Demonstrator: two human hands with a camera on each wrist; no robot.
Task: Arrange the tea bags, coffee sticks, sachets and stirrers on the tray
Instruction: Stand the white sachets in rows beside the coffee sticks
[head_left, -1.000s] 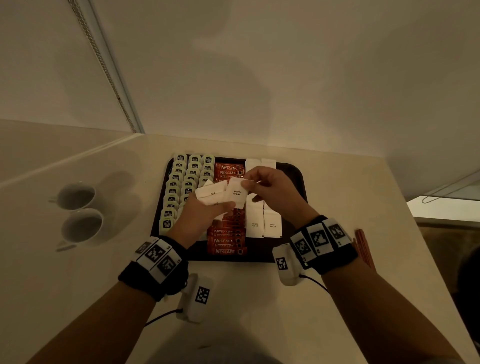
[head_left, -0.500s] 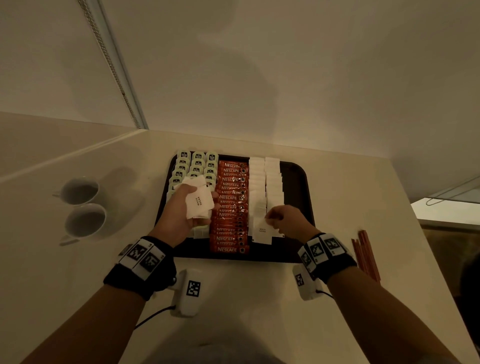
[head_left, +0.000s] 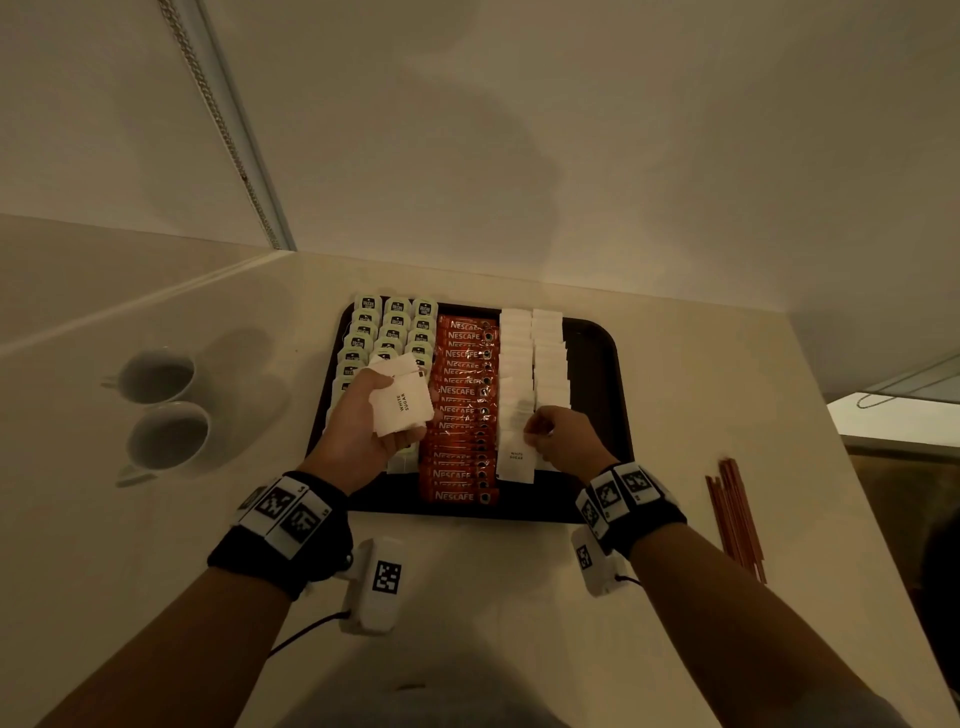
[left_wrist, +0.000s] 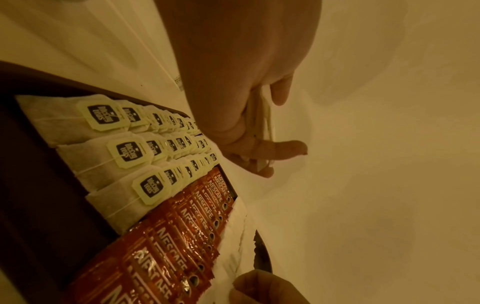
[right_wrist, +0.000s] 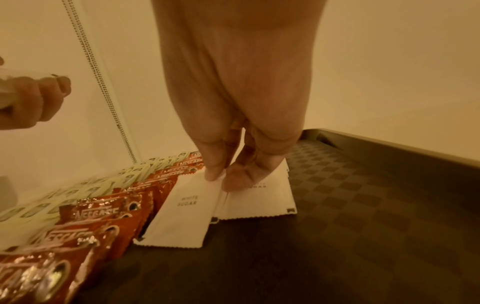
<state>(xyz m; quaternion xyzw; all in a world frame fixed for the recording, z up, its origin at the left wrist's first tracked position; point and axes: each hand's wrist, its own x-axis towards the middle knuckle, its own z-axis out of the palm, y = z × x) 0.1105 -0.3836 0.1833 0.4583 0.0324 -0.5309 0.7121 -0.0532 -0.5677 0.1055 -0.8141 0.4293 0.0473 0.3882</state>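
A dark tray (head_left: 597, 364) holds three columns of tea bags (head_left: 395, 322), a column of red Nescafe coffee sticks (head_left: 462, 405) and two columns of white sugar sachets (head_left: 530, 353). My left hand (head_left: 363, 421) hovers over the tea bags and grips a small stack of white sugar sachets (head_left: 402, 402). My right hand (head_left: 561, 436) is down on the tray, its fingertips (right_wrist: 214, 174) pinching the top edge of the nearest white sugar sachet (right_wrist: 182, 209) at the front of the left sachet column. Another sachet (right_wrist: 259, 201) lies beside it.
Two white cups (head_left: 161, 410) stand left of the tray. A bundle of reddish stirrers (head_left: 735, 514) lies on the counter right of the tray. The tray's right strip (right_wrist: 363, 205) is bare. A wall rises right behind the tray.
My right hand took one sachet from the left hand's stack, carried it down to the front of the sachet column and set it on the tray. The left hand drew back left with its stack.
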